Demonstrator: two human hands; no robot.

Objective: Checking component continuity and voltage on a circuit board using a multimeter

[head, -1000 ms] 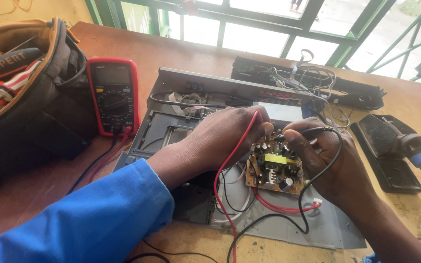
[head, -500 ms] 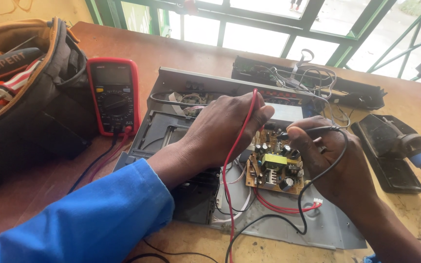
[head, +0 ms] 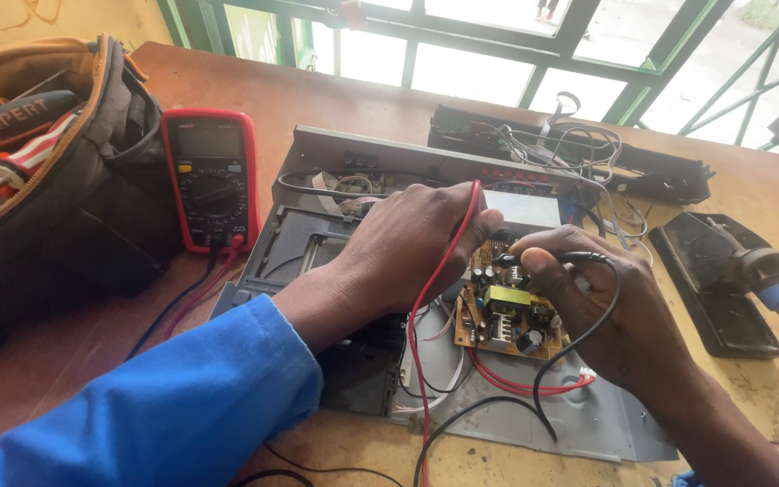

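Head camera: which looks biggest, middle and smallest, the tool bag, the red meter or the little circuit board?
1. Black tool bag, though it sits nearest the camera.
2. Red multimeter.
3. Circuit board; hands hide part of it, so it is unsure against the multimeter.

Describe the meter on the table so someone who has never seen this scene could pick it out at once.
On the wooden table, look between the open tool bag and the opened grey metal chassis. The multimeter lies flat there, the only red-edged device, with a round dial, and dark and red leads running from its lower end.
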